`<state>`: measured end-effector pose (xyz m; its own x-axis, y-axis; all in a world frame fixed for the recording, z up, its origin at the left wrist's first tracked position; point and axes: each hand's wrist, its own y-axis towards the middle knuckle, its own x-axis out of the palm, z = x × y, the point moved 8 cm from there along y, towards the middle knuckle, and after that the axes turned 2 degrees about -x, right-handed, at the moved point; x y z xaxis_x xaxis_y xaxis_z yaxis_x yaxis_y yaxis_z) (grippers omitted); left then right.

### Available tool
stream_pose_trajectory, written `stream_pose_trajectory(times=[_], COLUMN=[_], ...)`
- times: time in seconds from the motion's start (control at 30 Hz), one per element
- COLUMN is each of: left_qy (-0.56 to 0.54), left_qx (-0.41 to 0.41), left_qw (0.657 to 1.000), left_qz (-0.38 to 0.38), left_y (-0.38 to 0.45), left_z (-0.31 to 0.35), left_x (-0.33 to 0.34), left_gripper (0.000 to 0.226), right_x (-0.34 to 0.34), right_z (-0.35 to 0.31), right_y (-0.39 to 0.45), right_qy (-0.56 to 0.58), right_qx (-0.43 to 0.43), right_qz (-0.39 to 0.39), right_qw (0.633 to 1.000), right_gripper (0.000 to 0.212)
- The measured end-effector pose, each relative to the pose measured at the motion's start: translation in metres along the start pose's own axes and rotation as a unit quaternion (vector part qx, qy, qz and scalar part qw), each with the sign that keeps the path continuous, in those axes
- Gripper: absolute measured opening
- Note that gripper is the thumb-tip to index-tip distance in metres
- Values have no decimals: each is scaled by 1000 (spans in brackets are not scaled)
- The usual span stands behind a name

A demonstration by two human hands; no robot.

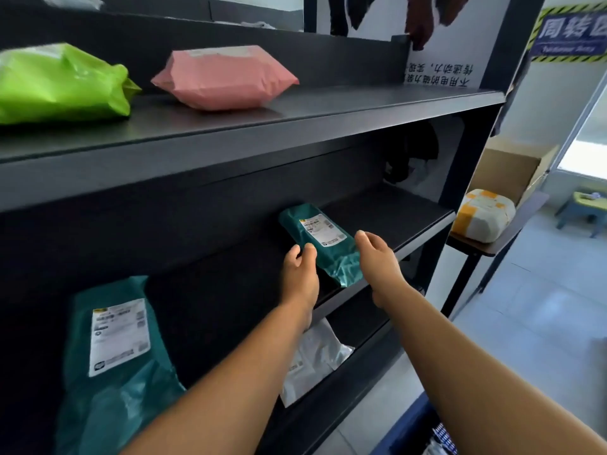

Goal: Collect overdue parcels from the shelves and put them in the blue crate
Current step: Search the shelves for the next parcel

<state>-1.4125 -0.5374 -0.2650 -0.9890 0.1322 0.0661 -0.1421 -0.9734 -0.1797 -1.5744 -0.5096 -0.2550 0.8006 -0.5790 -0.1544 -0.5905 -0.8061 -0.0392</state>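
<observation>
1. The left hand [300, 261] reaches into the middle shelf [387, 211] with its fingers curled at the near edge of a small teal parcel [323, 238]; it touches or pinches that edge, but I cannot tell whether a firm grip is made

2. The right hand [377, 254] comes in on the parcel's other side, fingers loosely bent and closed on nothing, just beside the wrapping; the two hands flank the parcel, likely to lift it together because the soft bag would sag from one corner

3. The small teal parcel lies flat, label up, close to the shelf's front lip, so the label can be read and the bag is easy to reach

4. A larger teal parcel [115, 349] lies on the same shelf, well to the left

5. A white parcel [315, 359] sits on the shelf below; a green parcel [59, 83] and a pink parcel [223, 77] rest on the shelf above

6. The blue crate [410, 425] shows at the bottom right, by the person's side, handy for dropping parcels in
</observation>
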Motion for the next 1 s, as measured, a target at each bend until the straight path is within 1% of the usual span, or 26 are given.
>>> stream_pose_trajectory(times=[0.13,0.3,0.37,0.47,0.63,0.73,0.83,1.0], left_qy=[19,33,35,39,58,50,43,11], left_qx=[-15,-70,-96,-127,-146,-148,-141,-145], left_qw=[1000,997,995,991,987,986,987,986], left_qz=[-5,11,17,27,41,53,68,87], left_y=[33,80,95,112,135,143,146,146], left_z=[-5,-22,-31,-45,-64,-70,-72,-79], left_x=[8,26,33,42,49,52,54,57], left_gripper=[60,64,67,72,77,78,74,68], right_x=[6,4,6,13,21,27,33,36], right_z=[17,41,50,62,73,83,96,97], right_y=[48,109,130,150,180,184,185,183], right_qy=[-42,-118,-158,-189,-182,-179,-138,-69], right_qx=[20,47,64,85,84,108,126,112], right_qz=[0,-8,-26,-66,-108,-141,-159,-166], right_qw=[999,992,985,976,974,968,969,977], right_gripper=[59,71,74,76,75,70,62,37])
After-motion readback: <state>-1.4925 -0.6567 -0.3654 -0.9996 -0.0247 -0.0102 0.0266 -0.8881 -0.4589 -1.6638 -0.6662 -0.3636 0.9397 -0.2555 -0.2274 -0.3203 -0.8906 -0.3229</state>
